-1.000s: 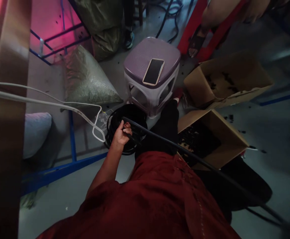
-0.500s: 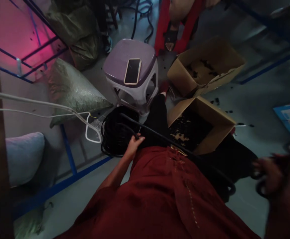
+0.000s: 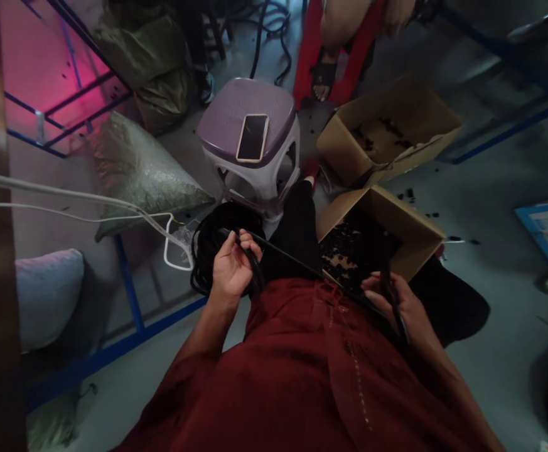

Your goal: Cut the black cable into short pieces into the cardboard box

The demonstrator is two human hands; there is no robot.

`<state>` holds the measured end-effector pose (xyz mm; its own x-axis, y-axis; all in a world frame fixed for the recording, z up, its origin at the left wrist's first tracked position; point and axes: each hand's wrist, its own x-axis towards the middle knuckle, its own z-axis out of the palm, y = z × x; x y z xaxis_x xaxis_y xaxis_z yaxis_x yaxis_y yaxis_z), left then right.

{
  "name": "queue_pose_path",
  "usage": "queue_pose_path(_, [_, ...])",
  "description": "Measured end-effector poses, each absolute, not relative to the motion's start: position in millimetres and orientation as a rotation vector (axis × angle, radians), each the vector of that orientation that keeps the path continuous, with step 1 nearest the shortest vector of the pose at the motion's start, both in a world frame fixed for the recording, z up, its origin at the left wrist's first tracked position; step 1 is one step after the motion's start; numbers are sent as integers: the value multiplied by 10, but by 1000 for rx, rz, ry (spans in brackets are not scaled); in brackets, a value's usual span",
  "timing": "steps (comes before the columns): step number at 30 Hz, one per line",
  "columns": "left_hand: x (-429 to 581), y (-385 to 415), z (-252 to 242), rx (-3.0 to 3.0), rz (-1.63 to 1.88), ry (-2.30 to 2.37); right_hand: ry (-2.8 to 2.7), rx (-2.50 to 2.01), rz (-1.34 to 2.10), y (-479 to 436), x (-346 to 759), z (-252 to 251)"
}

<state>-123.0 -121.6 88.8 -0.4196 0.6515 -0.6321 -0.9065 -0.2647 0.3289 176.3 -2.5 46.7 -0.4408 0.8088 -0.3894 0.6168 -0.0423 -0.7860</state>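
Note:
My left hand [image 3: 236, 267] is closed on a length of black rubber-like strip [image 3: 257, 267] in front of my waist. Behind it lies a dark coil of the same strip [image 3: 201, 251], beside the stool. One stretch of strip [image 3: 292, 253] runs from the coil across my lap toward the right. My right hand [image 3: 403, 304] is curled round a slim dark object [image 3: 400, 323] whose kind I cannot make out. It is just in front of an open cardboard box [image 3: 417, 242] holding many small black pieces [image 3: 344, 242].
A purple-topped stool [image 3: 221, 119] bears a phone [image 3: 253, 138]. A second cardboard box [image 3: 344, 147] stands behind the first. Left are a filled sack [image 3: 146, 163], white cables [image 3: 90, 196] and a blue frame bar [image 3: 113, 358]. Another person's sandalled foot [image 3: 321, 85] is ahead.
My right hand has come in from the far right to beside the near box. My left hand has risen slightly to the left and turned palm up, with strip in it.

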Motion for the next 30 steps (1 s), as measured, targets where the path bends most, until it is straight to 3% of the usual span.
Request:
queue_pose_path(4, [-1129,-874,999,-413,1921,754,-1554,-1052,2063,10,1109,736])
queue_pose_path(8, [-1203,-615,1109,-421,2003,677,-1445,-655,2276,5,491,787])
queue_pose_path(13, [-1315,-520,1200,-387,2124,728,-1475,-552,2476,-157,186,732])
queue_pose_path(30, [-2286,-558,848,-406,2293,999,-1336,-472,2581,9,854,830])
